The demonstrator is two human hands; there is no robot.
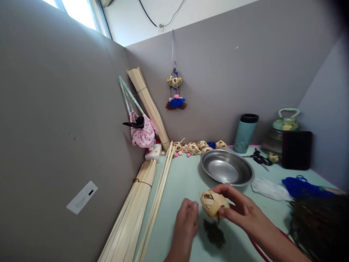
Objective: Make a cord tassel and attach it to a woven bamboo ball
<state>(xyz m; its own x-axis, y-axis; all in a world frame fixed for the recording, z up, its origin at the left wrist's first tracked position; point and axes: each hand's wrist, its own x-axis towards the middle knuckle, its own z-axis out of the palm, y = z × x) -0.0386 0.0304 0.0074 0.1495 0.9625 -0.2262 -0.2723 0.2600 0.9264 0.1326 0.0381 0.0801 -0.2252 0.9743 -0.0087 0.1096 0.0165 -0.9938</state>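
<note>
Over the near part of the table, my right hand (240,207) holds a small woven ball of pale bamboo strips (212,202) between thumb and fingers. A dark, fuzzy tassel (215,233) shows just below the ball, joined to it by what looks like a short dark cord. To the left of the ball, a small gap away, my left hand (187,220) is closed with its fingers curled in and the thumb on top. Whatever it pinches, if anything, is hidden.
Beyond my hands stands a steel bowl (229,182). Bundled bamboo strips (133,211) and loose strips (156,203) lie left. Woven balls (194,148) line the back, near a tumbler (245,134). Scissors (261,159), blue yarn (308,187) and dark fibre (321,225) lie right.
</note>
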